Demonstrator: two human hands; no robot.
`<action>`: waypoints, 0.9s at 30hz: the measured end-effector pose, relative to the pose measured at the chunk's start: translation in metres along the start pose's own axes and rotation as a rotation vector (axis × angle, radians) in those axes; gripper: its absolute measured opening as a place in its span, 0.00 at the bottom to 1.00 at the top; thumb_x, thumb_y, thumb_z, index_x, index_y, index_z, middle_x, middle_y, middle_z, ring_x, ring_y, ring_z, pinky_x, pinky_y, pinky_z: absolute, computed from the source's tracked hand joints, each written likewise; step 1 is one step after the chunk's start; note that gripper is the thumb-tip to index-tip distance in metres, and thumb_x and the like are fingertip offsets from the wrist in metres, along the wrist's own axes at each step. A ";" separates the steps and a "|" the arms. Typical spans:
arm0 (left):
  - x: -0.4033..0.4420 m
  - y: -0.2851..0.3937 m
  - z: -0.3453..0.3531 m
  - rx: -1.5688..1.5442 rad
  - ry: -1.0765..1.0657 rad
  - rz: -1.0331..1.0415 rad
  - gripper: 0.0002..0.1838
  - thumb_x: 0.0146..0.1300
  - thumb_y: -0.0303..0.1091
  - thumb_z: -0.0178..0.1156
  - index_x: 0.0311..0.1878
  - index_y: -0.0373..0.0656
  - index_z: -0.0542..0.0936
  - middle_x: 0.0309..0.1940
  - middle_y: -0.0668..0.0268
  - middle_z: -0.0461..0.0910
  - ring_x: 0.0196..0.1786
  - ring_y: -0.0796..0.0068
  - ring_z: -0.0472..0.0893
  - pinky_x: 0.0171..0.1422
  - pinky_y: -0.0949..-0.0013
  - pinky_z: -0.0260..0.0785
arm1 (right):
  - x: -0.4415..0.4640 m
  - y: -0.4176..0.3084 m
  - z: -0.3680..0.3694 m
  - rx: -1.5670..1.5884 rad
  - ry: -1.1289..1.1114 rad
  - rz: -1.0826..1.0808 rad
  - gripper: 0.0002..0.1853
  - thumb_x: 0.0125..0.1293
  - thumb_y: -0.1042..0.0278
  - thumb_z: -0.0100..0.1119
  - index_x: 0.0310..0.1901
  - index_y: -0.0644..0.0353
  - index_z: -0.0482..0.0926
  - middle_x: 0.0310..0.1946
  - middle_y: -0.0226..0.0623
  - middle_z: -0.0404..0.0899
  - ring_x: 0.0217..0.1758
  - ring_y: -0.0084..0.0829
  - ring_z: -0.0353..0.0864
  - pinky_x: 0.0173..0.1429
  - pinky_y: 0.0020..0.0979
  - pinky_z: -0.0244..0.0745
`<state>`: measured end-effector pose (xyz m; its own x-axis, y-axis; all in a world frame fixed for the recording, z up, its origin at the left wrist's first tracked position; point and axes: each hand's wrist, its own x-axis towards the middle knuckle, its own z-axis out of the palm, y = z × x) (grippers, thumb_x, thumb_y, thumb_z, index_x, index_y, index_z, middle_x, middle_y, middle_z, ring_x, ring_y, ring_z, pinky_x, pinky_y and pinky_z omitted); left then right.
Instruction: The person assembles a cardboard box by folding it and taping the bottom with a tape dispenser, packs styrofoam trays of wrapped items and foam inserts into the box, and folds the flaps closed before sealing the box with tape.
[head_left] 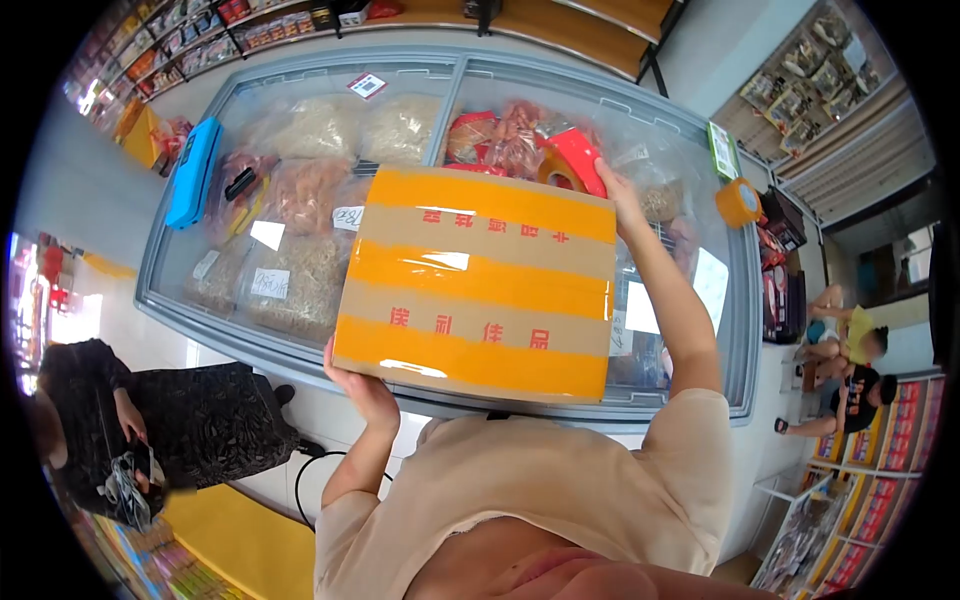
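A cardboard box (480,275) with red printed characters and wide bands of shiny orange tape lies in front of me, over the near part of the glass-topped chest freezer (160,240). My left hand (366,396) grips its near left corner; some fingers are hidden by the box. At the far right corner, my right hand (622,196) is closed on a red tape dispenser (580,160). A brown roll of tape (556,172) sits in the dispenser, close to the box's far edge.
Bagged frozen food (320,125) shows through the freezer glass. On the freezer are a blue device (195,172) at left and an orange tape roll (738,202) at right. A person in dark clothes (200,420) stands at left; others sit far right near stocked shelves (890,460).
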<state>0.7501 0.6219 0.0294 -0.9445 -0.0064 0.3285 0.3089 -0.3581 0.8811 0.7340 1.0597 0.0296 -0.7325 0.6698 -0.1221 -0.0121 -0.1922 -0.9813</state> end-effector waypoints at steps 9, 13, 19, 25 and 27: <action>0.096 -0.026 0.043 0.198 -0.228 -0.150 0.23 0.64 0.42 0.45 0.55 0.37 0.58 0.49 0.57 0.66 0.53 0.71 0.65 0.59 0.68 0.55 | -0.061 -0.016 -0.058 -0.069 -0.130 0.112 0.23 0.59 0.49 0.54 0.39 0.67 0.77 0.31 0.34 0.79 0.30 0.21 0.77 0.35 0.21 0.71; 0.159 -0.062 0.104 -0.121 -0.335 -0.427 0.17 0.62 0.41 0.51 0.47 0.38 0.66 0.42 0.61 0.72 0.45 0.74 0.71 0.49 0.73 0.63 | -0.159 -0.002 -0.088 -0.084 -0.021 0.122 0.23 0.60 0.49 0.54 0.40 0.65 0.76 0.32 0.33 0.79 0.33 0.21 0.77 0.38 0.22 0.71; 0.221 -0.108 0.180 -0.068 -0.727 -0.599 0.21 0.58 0.42 0.55 0.49 0.37 0.70 0.40 0.61 0.75 0.41 0.72 0.75 0.47 0.70 0.66 | -0.285 0.000 -0.042 0.151 0.131 0.261 0.23 0.61 0.57 0.54 0.52 0.65 0.67 0.45 0.35 0.74 0.47 0.23 0.73 0.52 0.25 0.66; 0.163 0.025 0.178 0.560 -0.910 0.258 0.21 0.59 0.38 0.55 0.54 0.40 0.69 0.45 0.64 0.75 0.46 0.73 0.74 0.50 0.70 0.66 | -0.320 -0.081 -0.074 -0.011 -0.109 0.083 0.27 0.57 0.56 0.58 0.52 0.66 0.66 0.45 0.38 0.74 0.46 0.26 0.74 0.50 0.28 0.68; 0.110 0.084 0.175 0.314 -1.293 -0.261 0.21 0.60 0.34 0.53 0.56 0.41 0.67 0.49 0.64 0.72 0.51 0.75 0.72 0.54 0.71 0.64 | -0.326 -0.120 -0.078 -0.187 -0.280 0.013 0.28 0.54 0.55 0.60 0.51 0.66 0.67 0.44 0.41 0.74 0.46 0.29 0.75 0.48 0.28 0.69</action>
<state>0.6916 0.7541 0.1995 -0.2530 0.9649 0.0703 0.3150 0.0135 0.9490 1.0275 0.9205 0.1760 -0.8905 0.4403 -0.1150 0.1047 -0.0476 -0.9934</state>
